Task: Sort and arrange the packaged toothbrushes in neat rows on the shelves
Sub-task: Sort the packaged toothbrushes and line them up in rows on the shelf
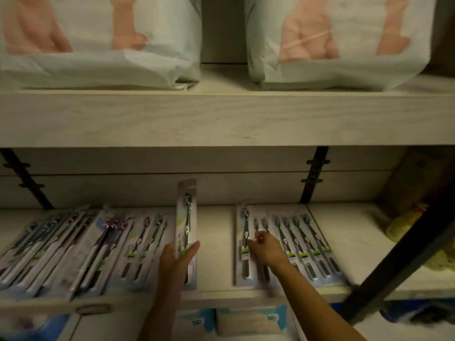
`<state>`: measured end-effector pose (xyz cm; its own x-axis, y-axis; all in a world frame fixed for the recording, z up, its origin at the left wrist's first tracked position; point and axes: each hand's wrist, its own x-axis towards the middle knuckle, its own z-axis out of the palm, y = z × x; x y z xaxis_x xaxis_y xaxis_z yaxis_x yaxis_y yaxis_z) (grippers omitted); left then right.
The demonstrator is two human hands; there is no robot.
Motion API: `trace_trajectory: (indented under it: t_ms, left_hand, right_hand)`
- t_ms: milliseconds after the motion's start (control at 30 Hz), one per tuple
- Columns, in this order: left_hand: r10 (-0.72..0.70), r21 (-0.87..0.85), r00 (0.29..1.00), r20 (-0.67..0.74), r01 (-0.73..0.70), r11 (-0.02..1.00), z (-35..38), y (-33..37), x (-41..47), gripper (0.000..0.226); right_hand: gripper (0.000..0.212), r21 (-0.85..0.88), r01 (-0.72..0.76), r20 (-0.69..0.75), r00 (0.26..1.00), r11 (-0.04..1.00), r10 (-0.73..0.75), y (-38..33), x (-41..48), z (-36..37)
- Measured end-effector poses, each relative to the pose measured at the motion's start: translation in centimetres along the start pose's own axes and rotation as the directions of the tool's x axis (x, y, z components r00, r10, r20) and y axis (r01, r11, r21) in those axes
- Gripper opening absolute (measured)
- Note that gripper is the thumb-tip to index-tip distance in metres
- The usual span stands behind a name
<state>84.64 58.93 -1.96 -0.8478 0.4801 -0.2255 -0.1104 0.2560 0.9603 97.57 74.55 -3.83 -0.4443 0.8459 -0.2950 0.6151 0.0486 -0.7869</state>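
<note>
In the head view, the job stood mid-sort. The left hand (176,259) reached up from below with its grip closed round the lower part of one packaged toothbrush (187,217), thumb on one edge and fingers on the other. It held the pack upright and clear of the lower shelf (214,242), over the bare gap between two groups.

To the left lay a loose batch of packs (73,247), fanned and overlapping at a slant. To the right lay a tidier row (302,242), side by side. The right hand (264,247) stretched forward with a bent wrist and its curled fingers on the end pack (243,242) at that row's left edge. Whether its grip pinched this pack or only pressed it, I cannot tell.

The step seemed to be squaring the right row's end to make room. Next, the held pack would likely need laying flat in the gap, parallel and edge to edge with the end pack. The slanted left batch looked unsorted.

Above, the upper shelf (221,119) carried two large soft bags (98,45).
</note>
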Motion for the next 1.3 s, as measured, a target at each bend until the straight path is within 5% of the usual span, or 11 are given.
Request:
trace_trajectory:
  t_ms: [200,333,567,700,833,900,1033,1133,1300]
  left_hand:
    - [-0.011,0.036,0.997,-0.071,0.013,0.999,1.9,-0.2,-1.3,0.044]
    - [-0.008,0.066,0.996,-0.091,0.014,0.998,2.3,-0.4,-1.7,0.046]
    - [0.000,0.084,0.998,-0.063,0.005,0.996,3.0,-1.3,-1.6,0.045]
    - [-0.001,0.099,0.999,-0.032,0.004,0.995,3.4,-1.4,-1.9,0.040]
    - [0.036,0.057,0.997,0.067,-0.040,0.998,4.7,-1.2,-2.9,0.028]
    - [-0.001,0.000,0.994,0.112,0.001,1.000,5.7,-1.1,-3.3,0.025]
    - [-0.146,-0.116,0.975,0.166,0.167,0.979,6.9,-1.4,-3.2,0.048]
    - [-0.072,-0.029,0.986,0.149,0.077,0.997,6.0,-1.1,-2.9,0.066]
    - [0.035,0.002,0.999,-0.022,-0.035,0.999,2.9,-1.9,-0.7,0.020]
  right_hand:
    - [0.028,-0.318,0.049,-0.022,0.998,0.947,-0.059,1.0,1.6,1.0]
    - [0.025,-0.569,0.144,-0.034,0.980,0.809,-0.198,1.4,1.1,1.1]
    - [0.042,-0.720,0.220,0.049,0.962,0.658,-0.268,1.5,0.0,1.4]
    - [0.030,-0.553,0.324,0.046,0.932,0.768,-0.360,1.6,-1.1,1.4]
    - [0.021,0.079,0.372,0.103,0.920,0.925,-0.379,1.1,-5.0,2.1]
    - [0.013,0.198,0.328,0.128,0.926,0.924,-0.356,1.0,-6.7,2.7]
    - [0.017,0.200,0.278,0.058,0.954,0.940,-0.294,1.0,-7.7,3.4]
    - [0.015,0.183,0.211,0.071,0.971,0.960,-0.227,0.7,-6.6,3.2]
    - [0.027,0.017,0.122,0.093,0.988,0.992,-0.123,0.3,-3.4,3.6]
